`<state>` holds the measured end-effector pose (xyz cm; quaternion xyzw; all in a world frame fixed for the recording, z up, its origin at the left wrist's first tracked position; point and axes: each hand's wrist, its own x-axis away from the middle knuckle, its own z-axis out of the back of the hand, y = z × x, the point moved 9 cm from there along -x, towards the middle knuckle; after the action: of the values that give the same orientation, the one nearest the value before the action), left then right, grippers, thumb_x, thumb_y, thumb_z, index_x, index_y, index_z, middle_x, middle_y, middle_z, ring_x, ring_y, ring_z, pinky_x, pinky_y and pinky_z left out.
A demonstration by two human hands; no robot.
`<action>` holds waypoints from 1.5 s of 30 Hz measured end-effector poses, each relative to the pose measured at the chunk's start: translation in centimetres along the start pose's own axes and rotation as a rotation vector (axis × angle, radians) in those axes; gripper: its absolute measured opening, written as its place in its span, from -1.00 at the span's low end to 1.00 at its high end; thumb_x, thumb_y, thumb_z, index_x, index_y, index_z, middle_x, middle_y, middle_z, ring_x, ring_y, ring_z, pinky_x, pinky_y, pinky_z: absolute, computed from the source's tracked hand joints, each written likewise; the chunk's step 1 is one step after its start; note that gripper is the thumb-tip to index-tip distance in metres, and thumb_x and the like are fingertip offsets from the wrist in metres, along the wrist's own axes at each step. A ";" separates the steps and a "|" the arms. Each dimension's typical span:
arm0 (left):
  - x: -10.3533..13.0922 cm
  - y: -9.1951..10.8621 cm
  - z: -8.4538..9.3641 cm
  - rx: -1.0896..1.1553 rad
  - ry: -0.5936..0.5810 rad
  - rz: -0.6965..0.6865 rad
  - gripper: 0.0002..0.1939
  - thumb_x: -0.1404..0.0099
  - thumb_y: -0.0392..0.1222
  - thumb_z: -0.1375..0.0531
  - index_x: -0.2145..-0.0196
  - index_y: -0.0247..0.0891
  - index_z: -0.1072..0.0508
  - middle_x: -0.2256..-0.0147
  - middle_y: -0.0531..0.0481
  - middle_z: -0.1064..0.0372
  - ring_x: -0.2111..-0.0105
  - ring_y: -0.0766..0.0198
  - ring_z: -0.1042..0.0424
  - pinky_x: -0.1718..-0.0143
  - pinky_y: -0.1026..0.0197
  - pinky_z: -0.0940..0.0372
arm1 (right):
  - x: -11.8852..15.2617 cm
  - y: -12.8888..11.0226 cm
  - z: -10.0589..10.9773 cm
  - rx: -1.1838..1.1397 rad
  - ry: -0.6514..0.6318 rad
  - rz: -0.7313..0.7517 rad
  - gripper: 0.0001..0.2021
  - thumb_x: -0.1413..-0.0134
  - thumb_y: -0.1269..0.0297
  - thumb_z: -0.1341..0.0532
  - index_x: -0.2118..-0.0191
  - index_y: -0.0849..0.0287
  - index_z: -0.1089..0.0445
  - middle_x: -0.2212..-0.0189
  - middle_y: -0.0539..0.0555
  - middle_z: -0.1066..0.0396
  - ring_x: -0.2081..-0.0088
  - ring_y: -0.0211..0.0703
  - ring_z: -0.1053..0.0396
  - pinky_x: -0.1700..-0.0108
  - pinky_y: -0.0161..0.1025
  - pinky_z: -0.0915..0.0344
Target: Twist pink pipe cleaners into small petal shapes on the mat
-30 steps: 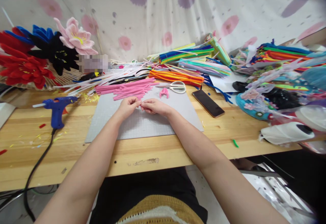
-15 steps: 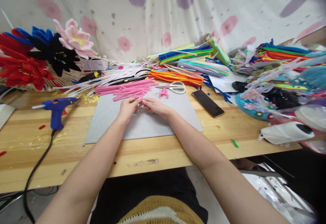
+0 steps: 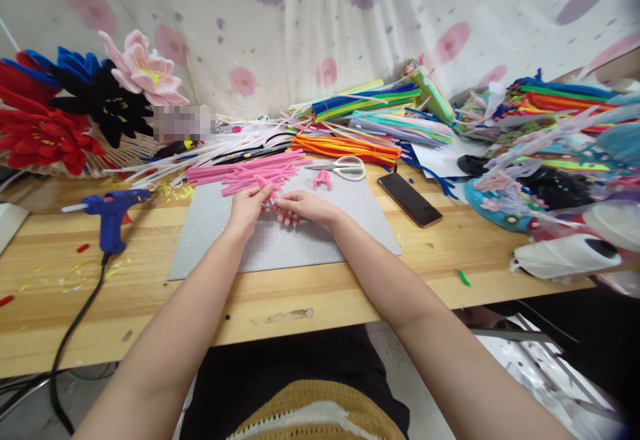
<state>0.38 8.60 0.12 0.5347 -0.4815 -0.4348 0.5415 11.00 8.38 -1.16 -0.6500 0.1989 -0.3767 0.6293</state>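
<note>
My left hand (image 3: pixel 246 208) and my right hand (image 3: pixel 303 207) meet over the grey cutting mat (image 3: pixel 300 243), fingertips together. Between them they pinch a short pink pipe cleaner piece (image 3: pixel 266 187), bent upward above my left fingers. Just beyond my hands lies a loose pile of cut pink pipe cleaners (image 3: pixel 250 171). A small bent pink piece (image 3: pixel 323 179) rests on the mat to the right of the pile.
White-handled scissors (image 3: pixel 345 168) and a dark phone (image 3: pixel 409 199) lie right of the mat. A blue glue gun (image 3: pixel 113 210) with a black cord sits left. Coloured pipe cleaner bundles (image 3: pixel 370 120) fill the back; fabric flowers (image 3: pixel 90 107) stand far left; a white roll (image 3: pixel 565 258) lies right.
Both hands shifted slightly toward the pink pile. The pink piece between my fingers now sticks up above my left hand, more bent than before.
</note>
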 end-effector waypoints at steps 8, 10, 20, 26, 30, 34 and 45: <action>0.2 0.2 -0.5 -0.083 -0.138 0.061 -0.56 0.23 0.09 -0.39 0.49 -0.34 -0.54 0.57 -0.02 -0.39 0.56 0.37 -0.29 0.55 0.31 -0.21 | 0.2 -1.4 5.1 0.189 0.402 0.221 -0.70 0.07 0.08 -0.27 0.35 0.24 -0.33 0.53 -0.04 -0.33 0.52 -0.40 -0.22 0.53 -0.43 -0.09; 0.2 0.1 -0.7 -0.086 -0.156 0.061 -0.58 0.20 0.08 -0.39 0.47 -0.33 -0.54 0.55 -0.03 -0.40 0.56 0.36 -0.30 0.53 0.29 -0.22 | 0.1 -1.7 4.9 0.253 0.417 0.270 -0.73 0.08 0.12 -0.27 0.35 0.24 -0.35 0.60 -0.09 -0.25 0.54 -0.40 -0.14 0.50 -0.41 -0.05; -0.7 0.0 -0.4 -0.193 -0.139 -0.107 -0.72 0.03 0.00 -0.31 0.61 -0.30 -0.48 0.60 0.01 -0.36 0.55 0.33 -0.30 0.47 0.27 -0.20 | 0.1 -2.1 2.4 0.309 0.305 0.251 -0.85 0.06 0.27 -0.21 0.49 0.26 -0.34 0.58 -0.06 -0.29 0.49 -0.37 -0.18 0.38 -0.36 -0.09; -0.8 0.0 -0.2 -0.223 -0.128 -0.123 -0.70 0.06 0.02 -0.32 0.62 -0.30 -0.48 0.64 0.04 -0.32 0.59 0.37 -0.26 0.50 0.28 -0.16 | 0.0 -2.0 2.5 0.331 0.340 0.258 -0.93 0.07 0.38 -0.18 0.46 0.26 -0.37 0.54 -0.04 -0.34 0.47 -0.37 -0.22 0.35 -0.36 -0.12; -1.0 -0.1 0.2 -0.197 -0.116 -0.114 -0.69 0.10 0.03 -0.34 0.53 -0.30 -0.54 0.60 0.04 -0.36 0.59 0.38 -0.26 0.50 0.28 -0.16 | -0.1 -1.6 2.5 0.181 0.287 0.206 -0.89 0.09 0.33 -0.18 0.51 0.26 -0.31 0.62 -0.09 -0.23 0.55 -0.41 -0.13 0.46 -0.39 -0.07; -0.8 -0.2 0.0 -0.136 -0.126 -0.071 -0.65 0.15 0.03 -0.37 0.47 -0.31 -0.57 0.54 0.01 -0.42 0.54 0.35 -0.30 0.46 0.27 -0.21 | 0.0 -1.1 2.4 0.081 0.228 0.155 -0.85 0.09 0.26 -0.18 0.49 0.25 -0.31 0.65 -0.11 -0.18 0.60 -0.43 -0.07 0.54 -0.41 -0.01; -1.3 -0.6 1.2 -0.234 -0.014 -0.118 -0.75 0.10 -0.05 -0.35 0.48 -0.27 -0.58 0.63 0.06 -0.36 0.62 0.39 -0.24 0.55 0.30 -0.11 | -0.3 -1.2 2.5 0.243 0.288 0.162 -0.83 0.07 0.27 -0.18 0.53 0.28 -0.34 0.64 -0.08 -0.24 0.57 -0.41 -0.10 0.47 -0.37 -0.03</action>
<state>-0.93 9.64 -0.64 0.4920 -0.3989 -0.5227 0.5706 12.42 10.40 0.13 -0.4904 0.2915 -0.4353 0.6965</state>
